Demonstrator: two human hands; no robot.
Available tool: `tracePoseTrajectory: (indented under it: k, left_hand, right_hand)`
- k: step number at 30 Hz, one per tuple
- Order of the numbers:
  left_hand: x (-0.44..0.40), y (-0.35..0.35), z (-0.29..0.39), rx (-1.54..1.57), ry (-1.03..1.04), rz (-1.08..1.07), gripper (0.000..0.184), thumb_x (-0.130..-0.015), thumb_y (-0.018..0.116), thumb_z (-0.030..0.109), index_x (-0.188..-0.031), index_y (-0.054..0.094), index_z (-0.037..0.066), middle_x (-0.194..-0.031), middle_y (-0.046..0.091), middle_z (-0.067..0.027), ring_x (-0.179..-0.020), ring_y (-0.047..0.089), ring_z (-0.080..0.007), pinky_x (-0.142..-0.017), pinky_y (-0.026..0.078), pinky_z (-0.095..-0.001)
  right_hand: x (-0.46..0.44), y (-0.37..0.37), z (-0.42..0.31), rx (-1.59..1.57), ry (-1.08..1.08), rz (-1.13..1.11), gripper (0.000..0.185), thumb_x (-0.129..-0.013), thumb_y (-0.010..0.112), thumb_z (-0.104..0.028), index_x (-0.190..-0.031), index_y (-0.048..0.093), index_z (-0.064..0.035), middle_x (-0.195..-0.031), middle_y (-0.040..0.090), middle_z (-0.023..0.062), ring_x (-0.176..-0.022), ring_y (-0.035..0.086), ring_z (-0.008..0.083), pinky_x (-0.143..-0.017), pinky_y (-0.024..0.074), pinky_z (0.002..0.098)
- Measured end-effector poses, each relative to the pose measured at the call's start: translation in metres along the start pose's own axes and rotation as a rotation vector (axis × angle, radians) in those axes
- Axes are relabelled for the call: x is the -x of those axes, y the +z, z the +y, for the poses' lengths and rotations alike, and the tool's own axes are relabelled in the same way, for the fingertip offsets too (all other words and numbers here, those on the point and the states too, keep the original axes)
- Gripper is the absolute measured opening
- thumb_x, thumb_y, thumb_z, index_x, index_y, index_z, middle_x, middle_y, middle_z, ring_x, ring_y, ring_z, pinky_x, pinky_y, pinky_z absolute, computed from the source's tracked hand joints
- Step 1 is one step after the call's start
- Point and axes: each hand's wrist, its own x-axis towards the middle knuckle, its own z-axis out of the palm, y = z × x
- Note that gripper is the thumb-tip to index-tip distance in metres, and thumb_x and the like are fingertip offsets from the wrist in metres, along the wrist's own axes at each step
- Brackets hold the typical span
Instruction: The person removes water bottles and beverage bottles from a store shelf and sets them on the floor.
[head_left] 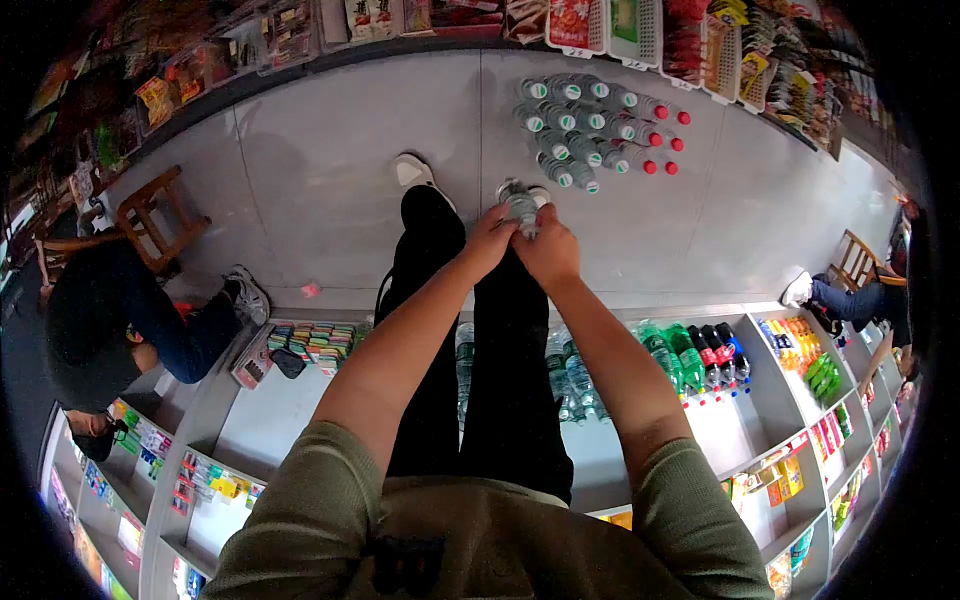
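At your far left, a person (90, 290) in dark clothing bends forward next to a wooden chair (160, 218), one grey shoe (250, 295) on the floor (330, 150). Just to the right of that, a row of colourful packets (318, 343) lies on a pale shelf (270, 420). Your own white shoe (413, 172) is planted further along the floor.

Near the middle, your left hand (488, 242) is closed against a clear bottle (521, 207), its fingers curled in. The bottle sits between your two hands, held out in front of you above your other shoe, which it partly covers. Your right hand (550, 250) grips the same bottle from the other side, and the two hands meet at its near end; you cannot tell from here how each finger sits.

To the right of them, more clear bottles (572, 115) stand grouped on the floor, with white-and-green caps on the left and red caps (661, 112) on the right. Below these, green bottles (672, 356) and dark bottles (716, 352) line a shelf beside your right arm, followed by orange-coloured bottles (790, 340). At your far right, another person (850, 300) is beside a second wooden chair (853, 262).
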Motion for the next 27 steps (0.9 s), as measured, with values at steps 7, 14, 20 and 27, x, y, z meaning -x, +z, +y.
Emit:
tracePoseTrajectory:
  k: [7, 14, 20, 27]
  left_hand:
    - [-0.051, 0.005, 0.007, 0.385, -0.189, 0.007, 0.036, -0.09, 0.043, 0.029, -0.118, 0.043, 0.007, -0.085, 0.053, -0.0021, -0.078, 0.053, -0.0146, -0.071, 0.043, -0.0305]
    - [-0.09, 0.006, 0.01, 0.416, -0.262, -0.081, 0.051, -0.088, 0.045, 0.033, -0.134, 0.034, 0.015, -0.116, 0.051, -0.0019, -0.103, 0.049, -0.0162, -0.081, 0.045, -0.0357]
    - [-0.109, 0.009, 0.002, 0.462, -0.298, -0.097, 0.052, -0.09, 0.044, 0.034, -0.138, 0.03, 0.021, -0.123, 0.048, -0.0016, -0.109, 0.047, -0.0187, -0.086, 0.042, -0.038]
    - [-0.114, 0.008, -0.011, 0.518, -0.25, -0.102, 0.055, -0.089, 0.044, 0.037, -0.14, 0.026, 0.024, -0.129, 0.046, -0.0017, -0.118, 0.044, -0.0187, -0.089, 0.038, -0.0411]
  right_hand:
    - [-0.075, 0.042, 0.029, 0.006, 0.116, 0.039, 0.042, -0.07, 0.065, -0.027, -0.099, 0.049, -0.0021, -0.09, 0.062, 0.0212, -0.085, 0.059, 0.0408, -0.072, 0.0465, 0.0474]
    - [-0.136, 0.069, 0.052, 0.041, 0.222, -0.042, 0.044, -0.076, 0.061, -0.025, -0.109, 0.042, -0.0044, -0.095, 0.062, 0.0225, -0.089, 0.06, 0.0402, -0.074, 0.0479, 0.0479]
    - [-0.165, 0.083, 0.062, 0.004, 0.274, -0.067, 0.04, -0.078, 0.062, -0.029, -0.104, 0.043, -0.0056, -0.094, 0.062, 0.0219, -0.091, 0.06, 0.0397, -0.075, 0.048, 0.0477]
    - [-0.177, 0.089, 0.063, 0.041, 0.275, -0.04, 0.046, -0.076, 0.063, -0.034, -0.106, 0.043, -0.0054, -0.097, 0.062, 0.0223, -0.092, 0.06, 0.0393, -0.077, 0.0477, 0.0478]
